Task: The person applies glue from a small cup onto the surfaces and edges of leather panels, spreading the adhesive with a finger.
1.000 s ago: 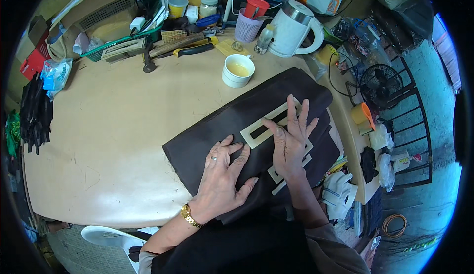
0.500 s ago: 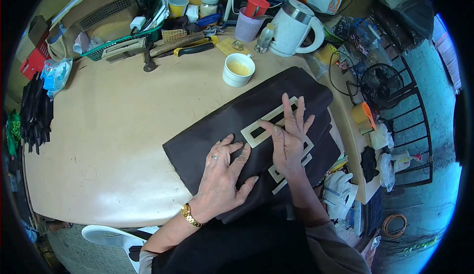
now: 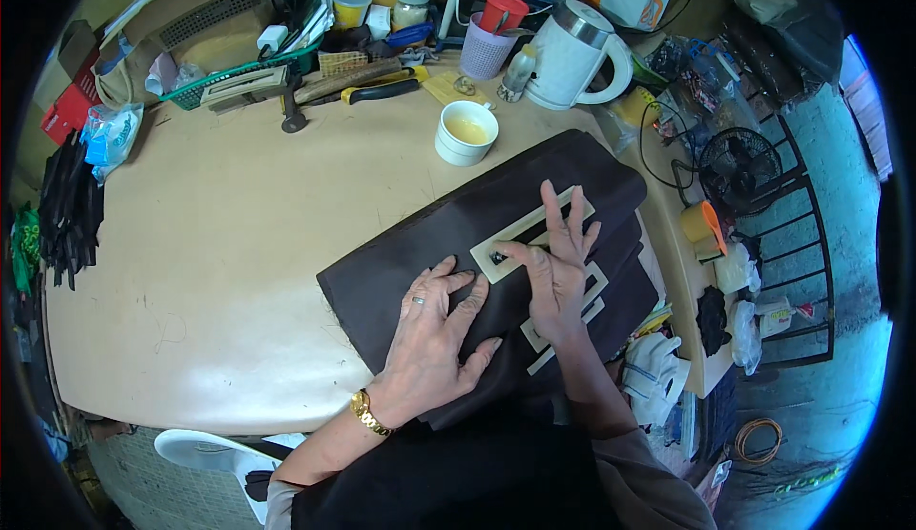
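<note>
A dark brown sheet of fabric or leather point(image 3: 401, 282) lies folded at a slant across the table. On it rests a cream rectangular frame point(image 3: 490, 269) with a long slot showing the dark material. My left hand point(image 3: 434, 325) lies spread on the sheet, its index fingertip at the frame's near left end. My right hand point(image 3: 556, 277) is over the frame, fingers spread along its far right part. Its thumb reaches across to the slot's left end, where a small detail is too tiny to make out. Similar cream strips point(image 3: 542, 334) lie partly hidden below my right hand.
A white cup point(image 3: 467, 134) with yellowish contents stands just beyond the sheet. Behind it are a white kettle point(image 3: 575, 58), a lilac perforated cup point(image 3: 485, 48), yellow-black cutters point(image 3: 380, 89) and a hammer point(image 3: 292, 115). Black strips point(image 3: 72, 210) hang at the left edge.
My right thumb has shifted slightly toward the left end of the slot. My left hand stays in place on the sheet. The whole view has moved a little.
</note>
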{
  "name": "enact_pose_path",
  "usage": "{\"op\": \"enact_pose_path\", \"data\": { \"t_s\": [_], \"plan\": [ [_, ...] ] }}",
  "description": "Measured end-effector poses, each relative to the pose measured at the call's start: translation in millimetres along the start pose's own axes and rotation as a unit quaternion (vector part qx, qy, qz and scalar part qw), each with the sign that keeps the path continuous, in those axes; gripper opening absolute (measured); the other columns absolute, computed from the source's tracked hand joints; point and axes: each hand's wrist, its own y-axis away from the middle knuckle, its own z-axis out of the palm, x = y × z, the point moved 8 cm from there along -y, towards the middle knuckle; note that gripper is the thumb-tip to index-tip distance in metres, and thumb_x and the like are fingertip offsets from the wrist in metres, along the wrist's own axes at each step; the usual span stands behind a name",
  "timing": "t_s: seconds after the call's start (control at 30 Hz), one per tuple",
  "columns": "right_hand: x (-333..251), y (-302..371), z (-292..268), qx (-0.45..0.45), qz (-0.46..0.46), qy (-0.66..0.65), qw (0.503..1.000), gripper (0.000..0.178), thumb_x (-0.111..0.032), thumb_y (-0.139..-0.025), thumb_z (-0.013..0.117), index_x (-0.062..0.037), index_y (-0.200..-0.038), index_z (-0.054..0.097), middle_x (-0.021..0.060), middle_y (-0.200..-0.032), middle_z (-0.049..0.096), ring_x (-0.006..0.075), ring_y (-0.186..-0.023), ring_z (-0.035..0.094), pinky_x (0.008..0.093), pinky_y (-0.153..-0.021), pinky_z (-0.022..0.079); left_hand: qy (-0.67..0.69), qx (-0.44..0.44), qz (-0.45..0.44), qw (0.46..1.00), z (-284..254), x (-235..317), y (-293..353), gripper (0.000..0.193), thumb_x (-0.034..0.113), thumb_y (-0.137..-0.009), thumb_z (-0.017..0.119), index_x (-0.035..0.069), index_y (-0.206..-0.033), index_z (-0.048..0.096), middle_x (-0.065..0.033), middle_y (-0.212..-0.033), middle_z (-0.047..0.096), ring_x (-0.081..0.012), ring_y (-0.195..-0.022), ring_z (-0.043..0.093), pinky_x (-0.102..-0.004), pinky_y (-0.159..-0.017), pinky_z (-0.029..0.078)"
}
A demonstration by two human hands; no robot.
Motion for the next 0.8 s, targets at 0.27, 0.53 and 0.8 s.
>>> {"op": "enact_pose_path", "data": {
  "t_s": [0.27,0.53,0.8],
  "plan": [
    [-12,-3,-5,-0.009,-0.032,0.031,0.999,0.040,-0.024,-0.105,0.045,-0.0150,-0.092,0.081,0.0146,-0.158,0.038,0.0420,-0.152,0.013,0.0686,-0.112,-0.010,0.015,-0.017,-0.002,1.000,2,0,0,0.062,0.018,-0.076,0.080,-0.006,-0.129,0.059,-0.0221,-0.128,0.049,-0.0429,-0.134,0.042,-0.0533,-0.112,0.033],
    [-19,0,-8,-0.015,-0.068,0.071,0.995,0.037,-0.024,-0.102,0.047,-0.0144,-0.090,0.082,0.0144,-0.156,0.041,0.0416,-0.151,0.015,0.0703,-0.111,-0.010,0.000,0.006,-0.002,1.000,-1,0,0,0.064,0.016,-0.069,0.084,-0.002,-0.126,0.062,-0.0207,-0.126,0.054,-0.0424,-0.130,0.046,-0.0497,-0.107,0.040],
    [-25,3,2,-0.012,-0.112,0.113,0.987,0.036,-0.026,-0.100,0.047,-0.0152,-0.092,0.081,0.0129,-0.155,0.043,0.0414,-0.151,0.018,0.0712,-0.110,-0.013,0.009,-0.018,-0.002,1.000,1,1,0,0.062,0.017,-0.075,0.080,-0.006,-0.129,0.058,-0.0230,-0.127,0.049,-0.0434,-0.133,0.042,-0.0535,-0.111,0.034]
  ]
}}
